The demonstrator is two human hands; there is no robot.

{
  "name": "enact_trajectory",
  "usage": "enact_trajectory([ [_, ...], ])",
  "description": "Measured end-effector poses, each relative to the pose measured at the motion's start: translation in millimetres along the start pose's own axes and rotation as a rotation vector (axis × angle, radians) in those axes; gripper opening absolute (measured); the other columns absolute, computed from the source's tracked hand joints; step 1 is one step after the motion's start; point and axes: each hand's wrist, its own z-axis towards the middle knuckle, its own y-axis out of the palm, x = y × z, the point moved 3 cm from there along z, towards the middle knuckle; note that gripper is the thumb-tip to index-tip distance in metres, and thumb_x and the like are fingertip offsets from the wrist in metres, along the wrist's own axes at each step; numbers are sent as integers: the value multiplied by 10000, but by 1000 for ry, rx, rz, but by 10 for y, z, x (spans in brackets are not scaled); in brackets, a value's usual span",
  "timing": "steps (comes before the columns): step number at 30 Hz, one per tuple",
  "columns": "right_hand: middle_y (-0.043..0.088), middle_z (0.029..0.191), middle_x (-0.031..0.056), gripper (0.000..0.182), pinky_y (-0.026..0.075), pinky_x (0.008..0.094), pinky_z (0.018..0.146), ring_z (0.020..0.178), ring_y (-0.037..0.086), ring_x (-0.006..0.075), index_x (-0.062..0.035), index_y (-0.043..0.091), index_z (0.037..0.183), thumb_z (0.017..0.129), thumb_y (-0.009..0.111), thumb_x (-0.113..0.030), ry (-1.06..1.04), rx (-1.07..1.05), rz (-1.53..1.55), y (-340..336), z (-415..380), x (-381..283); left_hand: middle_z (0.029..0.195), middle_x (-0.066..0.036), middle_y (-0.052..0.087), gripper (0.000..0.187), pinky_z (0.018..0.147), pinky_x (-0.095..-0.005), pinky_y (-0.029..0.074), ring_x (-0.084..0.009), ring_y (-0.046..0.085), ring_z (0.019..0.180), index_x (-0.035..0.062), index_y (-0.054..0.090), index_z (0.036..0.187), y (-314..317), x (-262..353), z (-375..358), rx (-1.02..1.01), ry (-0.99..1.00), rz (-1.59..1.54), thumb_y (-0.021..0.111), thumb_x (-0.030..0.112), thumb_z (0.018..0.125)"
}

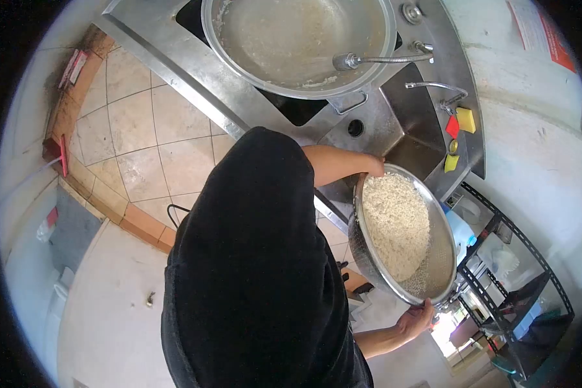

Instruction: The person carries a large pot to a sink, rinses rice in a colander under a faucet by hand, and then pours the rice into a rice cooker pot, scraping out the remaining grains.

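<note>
A large perforated metal colander [443,258] holds a mound of pale, rice-like grains [396,223], piled toward the side nearer the body. It is held beyond the edge of the metal sink counter, somewhat tilted. My left hand [374,167] grips its rim at the upper end, with the fingertips partly hidden. At the opposite, lower end, my right hand [417,318] is closed on the rim, thumb on top. Black clothing covers the middle of the view.
A big metal pot [258,76] with a wet, cloudy bottom stands on the counter [229,97]. A flexible faucet [394,59] reaches over it. Beside the sink [417,155] lie yellow sponges [465,120] and a red one [452,127]. A black shelf rack [530,258] stands at the right.
</note>
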Motion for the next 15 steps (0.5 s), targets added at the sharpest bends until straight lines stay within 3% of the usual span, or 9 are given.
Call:
enact_trajectory([
  [7,583,869,63,52,425,271,750,815,544,141,-12,554,843,802,586,-8,-9,33,-9,177,-119,-97,1230,-201,529,943,897,-387,461,-296,561,1067,96,328,1391,-13,3,96,-28,-44,-11,760,449,631],
  [15,574,879,57,120,411,303,779,834,530,140,2,567,896,789,603,-39,-10,3,-12,-17,-23,-53,1203,-199,543,812,876,-389,466,-303,567,1045,85,359,1358,-68,82,-93,4,-36,-9,704,361,677],
])
